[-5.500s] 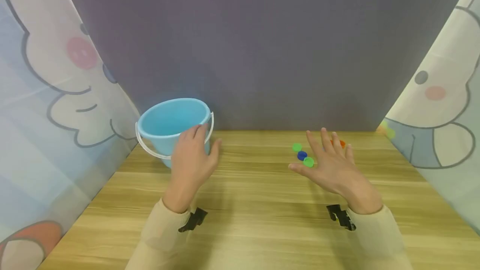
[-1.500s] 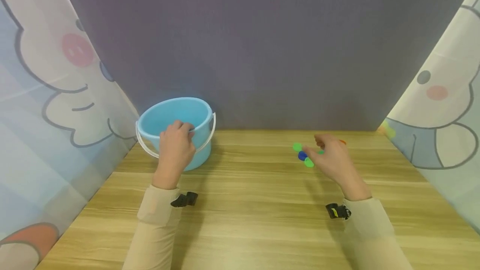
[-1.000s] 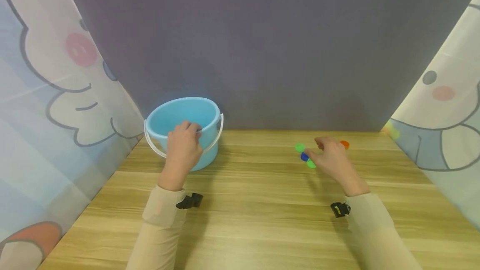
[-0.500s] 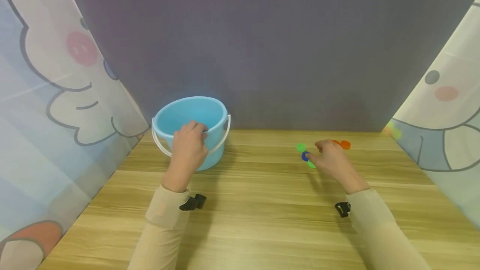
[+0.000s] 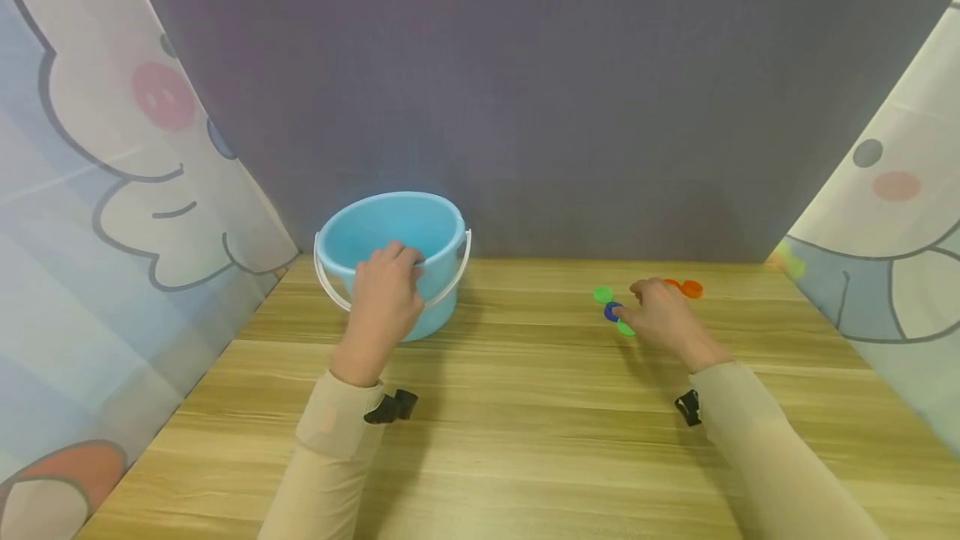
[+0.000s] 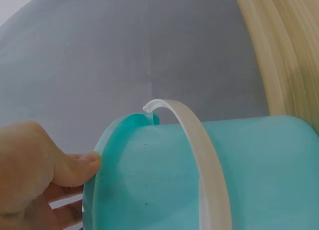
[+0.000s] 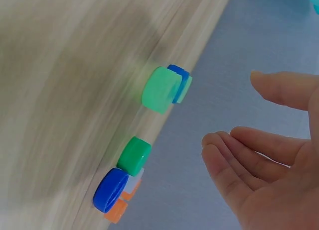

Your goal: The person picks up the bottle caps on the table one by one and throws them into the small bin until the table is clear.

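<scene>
My left hand (image 5: 386,294) grips the near rim of a light blue bucket (image 5: 438,302) at the left of the table. In the left wrist view its thumb (image 6: 79,168) presses the rim from outside, and a white handle (image 6: 202,150) hangs across the bucket's side. My right hand (image 5: 667,323) hovers over several small plastic caps, thumb and fingers apart, nothing between them. A light green cap (image 5: 603,295), a blue cap (image 5: 611,312) and another light green one sit by its thumb. In the right wrist view a darker green cap (image 7: 134,157) and a second blue cap (image 7: 109,190) also show.
An orange cap (image 5: 692,289) lies right of my right hand, with more orange partly hidden behind the fingers. A dark grey panel (image 5: 525,107) stands along the table's back edge. Cartoon-printed curtains (image 5: 90,257) flank the wooden table (image 5: 525,440).
My left hand has taken hold of the bucket's rim, and the bucket has slid to the right. My right hand's spread fingers have bent loosely above the caps.
</scene>
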`<state>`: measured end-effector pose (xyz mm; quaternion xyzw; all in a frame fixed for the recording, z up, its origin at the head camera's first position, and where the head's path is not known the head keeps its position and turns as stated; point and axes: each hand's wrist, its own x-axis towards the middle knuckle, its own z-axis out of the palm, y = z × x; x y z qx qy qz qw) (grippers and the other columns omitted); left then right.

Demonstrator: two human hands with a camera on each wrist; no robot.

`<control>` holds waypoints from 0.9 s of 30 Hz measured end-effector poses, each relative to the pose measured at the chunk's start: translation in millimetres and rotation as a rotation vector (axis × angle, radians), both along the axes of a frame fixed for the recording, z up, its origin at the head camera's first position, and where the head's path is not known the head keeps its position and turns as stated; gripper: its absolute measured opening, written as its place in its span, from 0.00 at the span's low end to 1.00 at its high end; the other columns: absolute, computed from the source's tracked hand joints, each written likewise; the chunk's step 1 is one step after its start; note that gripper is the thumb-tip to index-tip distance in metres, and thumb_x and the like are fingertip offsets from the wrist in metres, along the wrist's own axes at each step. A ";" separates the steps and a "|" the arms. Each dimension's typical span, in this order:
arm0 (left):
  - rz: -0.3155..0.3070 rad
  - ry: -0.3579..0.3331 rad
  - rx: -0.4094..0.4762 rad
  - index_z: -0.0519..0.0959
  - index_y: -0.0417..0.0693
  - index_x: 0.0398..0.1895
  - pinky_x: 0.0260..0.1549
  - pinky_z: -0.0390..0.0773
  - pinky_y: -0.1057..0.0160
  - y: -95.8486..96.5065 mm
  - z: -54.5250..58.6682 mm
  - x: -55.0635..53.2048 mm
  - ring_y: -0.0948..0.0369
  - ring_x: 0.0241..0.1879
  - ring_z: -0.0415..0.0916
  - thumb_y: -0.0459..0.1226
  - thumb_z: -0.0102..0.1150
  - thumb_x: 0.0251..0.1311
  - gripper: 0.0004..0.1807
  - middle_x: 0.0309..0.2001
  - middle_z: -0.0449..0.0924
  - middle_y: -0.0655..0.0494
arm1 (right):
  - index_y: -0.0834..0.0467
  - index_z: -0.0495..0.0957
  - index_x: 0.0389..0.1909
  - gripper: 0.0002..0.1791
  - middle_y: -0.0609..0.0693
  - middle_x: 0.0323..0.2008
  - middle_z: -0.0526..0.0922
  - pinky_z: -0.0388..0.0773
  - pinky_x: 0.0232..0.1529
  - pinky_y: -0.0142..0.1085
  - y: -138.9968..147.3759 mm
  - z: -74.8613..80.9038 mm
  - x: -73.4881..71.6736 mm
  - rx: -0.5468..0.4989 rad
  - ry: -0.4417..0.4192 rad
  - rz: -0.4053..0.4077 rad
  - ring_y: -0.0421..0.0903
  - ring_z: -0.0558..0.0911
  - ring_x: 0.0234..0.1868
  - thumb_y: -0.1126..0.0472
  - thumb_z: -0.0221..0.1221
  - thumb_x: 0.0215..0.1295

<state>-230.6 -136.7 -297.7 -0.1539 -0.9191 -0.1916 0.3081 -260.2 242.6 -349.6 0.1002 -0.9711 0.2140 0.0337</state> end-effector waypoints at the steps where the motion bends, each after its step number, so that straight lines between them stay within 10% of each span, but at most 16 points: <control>1: -0.004 -0.001 0.000 0.83 0.34 0.43 0.39 0.73 0.43 0.5 -0.2 -0.1 0.42 0.38 0.77 0.26 0.60 0.62 0.08 0.39 0.82 0.42 | 0.81 0.70 0.60 0.34 0.79 0.60 0.71 0.72 0.57 0.64 0.5 -0.9 -1.0 -0.001 -0.008 0.000 0.75 0.72 0.61 0.54 0.62 0.69; 27: -0.047 -0.004 -0.052 0.84 0.36 0.42 0.37 0.74 0.46 16.7 2.5 7.2 0.46 0.35 0.75 0.27 0.60 0.61 0.08 0.39 0.82 0.45 | 0.79 0.74 0.55 0.32 0.76 0.54 0.77 0.76 0.51 0.61 8.3 -21.8 -17.0 0.125 -0.114 0.020 0.72 0.77 0.55 0.53 0.64 0.66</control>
